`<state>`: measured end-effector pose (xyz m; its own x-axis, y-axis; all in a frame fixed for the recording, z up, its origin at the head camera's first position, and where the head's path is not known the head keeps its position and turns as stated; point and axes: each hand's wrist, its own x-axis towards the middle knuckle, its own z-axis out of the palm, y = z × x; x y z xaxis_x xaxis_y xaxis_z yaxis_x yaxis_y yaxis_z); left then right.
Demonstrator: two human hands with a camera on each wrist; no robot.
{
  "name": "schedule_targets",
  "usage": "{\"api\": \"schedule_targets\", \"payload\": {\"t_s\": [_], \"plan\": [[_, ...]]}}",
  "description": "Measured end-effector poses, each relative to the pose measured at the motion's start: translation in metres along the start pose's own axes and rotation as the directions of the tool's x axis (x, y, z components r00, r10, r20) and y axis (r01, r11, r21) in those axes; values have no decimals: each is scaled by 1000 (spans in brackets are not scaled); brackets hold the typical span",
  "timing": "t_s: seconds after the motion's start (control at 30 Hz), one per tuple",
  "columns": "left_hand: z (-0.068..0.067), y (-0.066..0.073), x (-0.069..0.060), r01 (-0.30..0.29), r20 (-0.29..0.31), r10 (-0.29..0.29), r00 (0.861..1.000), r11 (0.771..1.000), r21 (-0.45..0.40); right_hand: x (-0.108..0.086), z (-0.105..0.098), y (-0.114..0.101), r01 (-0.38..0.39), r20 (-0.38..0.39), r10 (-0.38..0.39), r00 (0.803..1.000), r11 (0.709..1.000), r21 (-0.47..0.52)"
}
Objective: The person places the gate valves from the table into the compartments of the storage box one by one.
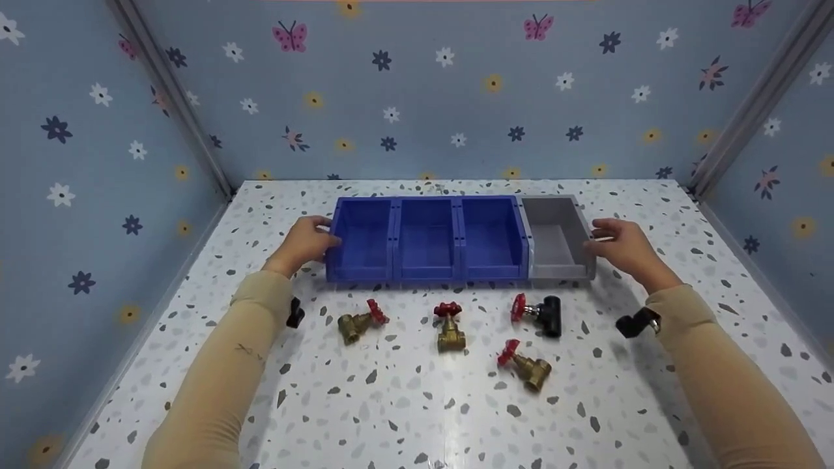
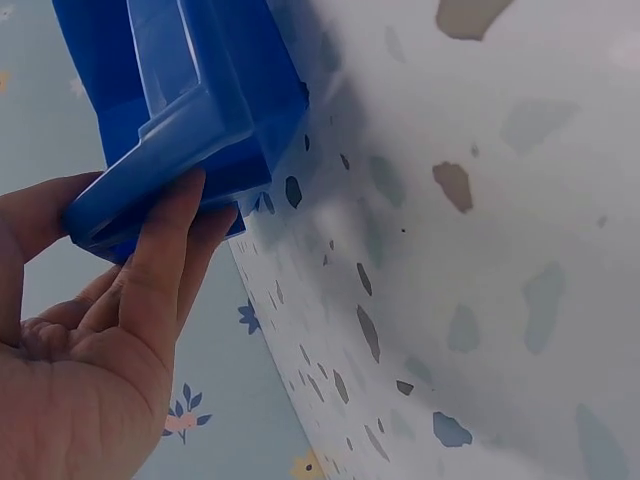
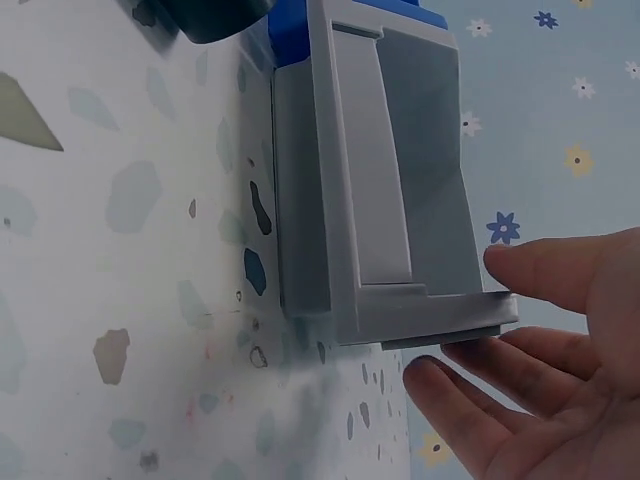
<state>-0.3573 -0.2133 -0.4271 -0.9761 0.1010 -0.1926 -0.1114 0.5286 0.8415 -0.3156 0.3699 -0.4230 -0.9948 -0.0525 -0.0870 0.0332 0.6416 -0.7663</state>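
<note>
Three blue storage bins [image 1: 363, 270] and a grey storage bin [image 1: 558, 270] stand side by side in one row. At the row's left end my left hand [image 1: 303, 244] grips the outer blue bin's side rim. In the left wrist view its thumb goes behind the rim [image 2: 170, 140] and its fingers press the outer wall. My right hand [image 1: 622, 251] is at the grey bin's right side, thumb and fingers spread loosely on either side of the rim [image 3: 450, 312]. Its index fingertip is apart from the bin; whether the other fingers touch cannot be told.
In front of the bins lie brass gate valves with red handwheels [image 1: 451, 335] [image 1: 355, 326] [image 1: 533, 371] and a black valve with a red handwheel [image 1: 550, 316]. Black-handled pieces [image 1: 295, 314] [image 1: 637, 322] lie partly behind the sleeves. Patterned walls [image 1: 423, 98] enclose the speckled table [image 1: 365, 417].
</note>
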Motion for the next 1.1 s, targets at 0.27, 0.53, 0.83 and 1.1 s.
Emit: {"api": "schedule_targets", "payload": {"t_s": [0.27, 0.53, 0.83, 1.1], "plan": [[0, -3, 3, -21, -6, 21, 1000, 999, 27, -14, -8, -14, 72, -93, -76, 993, 996, -45], [2, -6, 5, -43, -32, 44, 999, 999, 31, -25, -11, -30, 131, -109, -137, 985, 990, -57], [1, -6, 5, -34, -28, 34, 999, 999, 0, -32, -8, -41, 199, -81, -202, 976, 979, -35], [2, -9, 4, -49, -31, 47, 998, 998, -50, -40, -5, -47, 248, -34, -248, 968, 969, -22]]}}
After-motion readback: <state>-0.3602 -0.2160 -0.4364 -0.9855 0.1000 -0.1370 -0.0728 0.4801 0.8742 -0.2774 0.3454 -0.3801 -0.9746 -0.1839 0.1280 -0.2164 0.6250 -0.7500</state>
